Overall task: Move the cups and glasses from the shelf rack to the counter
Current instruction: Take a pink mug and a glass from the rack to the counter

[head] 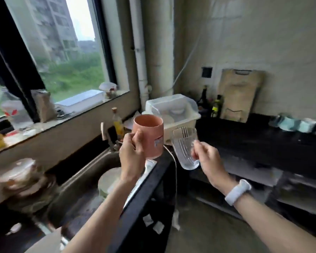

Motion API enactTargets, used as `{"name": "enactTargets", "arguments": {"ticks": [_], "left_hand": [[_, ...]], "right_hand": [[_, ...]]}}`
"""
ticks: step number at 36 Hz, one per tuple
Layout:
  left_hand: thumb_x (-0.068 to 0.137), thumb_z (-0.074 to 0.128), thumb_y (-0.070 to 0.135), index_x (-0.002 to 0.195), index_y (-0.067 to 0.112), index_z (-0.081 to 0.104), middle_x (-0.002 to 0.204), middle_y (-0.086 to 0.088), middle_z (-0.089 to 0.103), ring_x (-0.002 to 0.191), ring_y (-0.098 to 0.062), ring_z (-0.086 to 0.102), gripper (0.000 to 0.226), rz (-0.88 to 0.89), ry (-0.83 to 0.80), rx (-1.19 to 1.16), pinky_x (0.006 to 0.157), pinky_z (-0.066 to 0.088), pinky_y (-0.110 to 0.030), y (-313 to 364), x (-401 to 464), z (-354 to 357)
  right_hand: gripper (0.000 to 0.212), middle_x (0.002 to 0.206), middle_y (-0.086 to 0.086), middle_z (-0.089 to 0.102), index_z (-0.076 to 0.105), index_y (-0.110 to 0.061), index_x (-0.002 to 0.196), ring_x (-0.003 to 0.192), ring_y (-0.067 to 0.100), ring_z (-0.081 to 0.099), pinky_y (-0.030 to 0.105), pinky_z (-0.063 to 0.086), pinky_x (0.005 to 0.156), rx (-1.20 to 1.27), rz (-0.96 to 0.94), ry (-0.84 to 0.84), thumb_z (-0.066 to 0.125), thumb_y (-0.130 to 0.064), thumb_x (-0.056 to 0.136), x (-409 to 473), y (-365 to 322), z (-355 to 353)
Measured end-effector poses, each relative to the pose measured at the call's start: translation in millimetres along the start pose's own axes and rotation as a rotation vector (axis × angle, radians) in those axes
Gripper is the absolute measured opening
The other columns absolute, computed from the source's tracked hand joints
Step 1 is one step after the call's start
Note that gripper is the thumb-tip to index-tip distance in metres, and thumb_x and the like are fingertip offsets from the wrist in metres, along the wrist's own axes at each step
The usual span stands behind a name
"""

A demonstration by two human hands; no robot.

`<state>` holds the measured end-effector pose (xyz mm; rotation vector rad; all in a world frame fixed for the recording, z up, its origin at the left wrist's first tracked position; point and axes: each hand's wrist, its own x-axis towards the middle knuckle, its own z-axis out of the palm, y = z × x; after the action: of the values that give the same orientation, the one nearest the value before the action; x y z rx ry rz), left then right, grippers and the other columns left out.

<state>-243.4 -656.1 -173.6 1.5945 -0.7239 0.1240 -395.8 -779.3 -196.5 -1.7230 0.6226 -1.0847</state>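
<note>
Carrying 2 vessels above the sink [91, 172], the left hand [130, 152] grips a pink mug [150, 136] and the right hand [206, 157] a tilted glass [185, 148]; both should be levelled before setting down on the counter [254, 143] right of the sink

Motion blur smears the cups [292, 124] on the counter [254, 136].

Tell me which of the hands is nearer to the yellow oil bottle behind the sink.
Left. The left hand, holding the pink mug, sits just below and right of the yellow oil bottle. The right hand, holding the clear glass, is farther right.
</note>
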Motion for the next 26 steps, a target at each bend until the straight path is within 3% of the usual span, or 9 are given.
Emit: {"name": "enactTargets", "arguments": {"ticks": [2, 4, 8, 12, 17, 20, 26], "left_hand": [[0.094, 0.043, 0.037, 0.082, 0.014, 0.05, 0.074, 0.001, 0.056, 0.071, -0.017, 0.051, 0.028, 0.032, -0.088, -0.018, 0.063, 0.038, -0.031, 4.5, 2.1, 45.8], [0.091, 0.04, 0.044, 0.078, 0.019, 0.048, 0.075, 0.002, 0.055, 0.07, -0.015, 0.05, 0.029, 0.057, -0.171, -0.039, 0.063, 0.036, -0.032, 8.4, 2.9, 89.7], [0.096, 0.041, 0.037, 0.082, 0.013, 0.05, 0.076, 0.004, 0.056, 0.072, -0.012, 0.052, 0.029, 0.07, -0.344, -0.126, 0.063, 0.04, -0.032, 16.5, 2.1, 178.8], [0.095, 0.041, 0.036, 0.079, 0.011, 0.047, 0.072, 0.01, 0.053, 0.066, -0.003, 0.05, 0.031, 0.112, -0.476, -0.172, 0.052, 0.036, -0.012, 27.9, 2.3, 264.0], [0.095, 0.04, 0.037, 0.088, 0.006, 0.05, 0.08, 0.002, 0.059, 0.074, -0.011, 0.056, 0.033, 0.125, -0.626, -0.243, 0.062, 0.045, -0.036, 42.3, 13.0, 361.3], [0.095, 0.039, 0.037, 0.089, 0.006, 0.05, 0.085, -0.004, 0.061, 0.077, -0.019, 0.058, 0.034, 0.128, -0.694, -0.266, 0.066, 0.048, -0.04, 49.7, 21.3, 415.3], [0.094, 0.04, 0.038, 0.085, 0.01, 0.048, 0.079, 0.007, 0.054, 0.073, -0.005, 0.055, 0.03, 0.132, -0.8, -0.281, 0.057, 0.042, -0.023, 59.5, 28.6, 518.9]], "right_hand": [[0.044, 0.051, -0.007, 0.048, 0.047, -0.021, 0.052, 0.045, -0.001, 0.043, 0.011, 0.035, 0.048, -0.035, 0.048, 0.082, 0.044, -0.025, 0.096, 8.2, 13.5, -38.2], [0.046, 0.047, -0.007, 0.048, 0.048, -0.022, 0.05, 0.044, 0.001, 0.042, 0.012, 0.035, 0.047, -0.066, 0.09, 0.161, 0.043, -0.029, 0.095, 15.8, 25.8, -73.5], [0.043, 0.048, -0.007, 0.051, 0.05, -0.021, 0.053, 0.045, 0.001, 0.046, 0.011, 0.038, 0.048, -0.135, 0.115, 0.323, 0.043, -0.029, 0.095, 29.0, 48.2, -140.7], [0.041, 0.054, -0.005, 0.049, 0.049, -0.017, 0.058, 0.046, -0.002, 0.046, 0.01, 0.038, 0.048, -0.228, 0.124, 0.451, 0.041, -0.028, 0.096, 47.5, 69.5, -200.7], [0.039, 0.056, -0.003, 0.044, 0.046, -0.014, 0.062, 0.046, -0.001, 0.043, 0.01, 0.034, 0.045, -0.352, 0.144, 0.575, 0.039, -0.03, 0.097, 92.4, 95.9, -266.4], [0.037, 0.058, -0.001, 0.042, 0.046, -0.012, 0.064, 0.047, 0.001, 0.042, 0.01, 0.034, 0.047, -0.411, 0.151, 0.63, 0.038, -0.028, 0.097, 123.8, 108.4, -298.2], [0.036, 0.059, -0.001, 0.045, 0.045, -0.015, 0.063, 0.047, -0.005, 0.046, 0.007, 0.035, 0.047, -0.456, 0.228, 0.718, 0.038, -0.025, 0.097, 165.8, 136.9, -354.2]]}}
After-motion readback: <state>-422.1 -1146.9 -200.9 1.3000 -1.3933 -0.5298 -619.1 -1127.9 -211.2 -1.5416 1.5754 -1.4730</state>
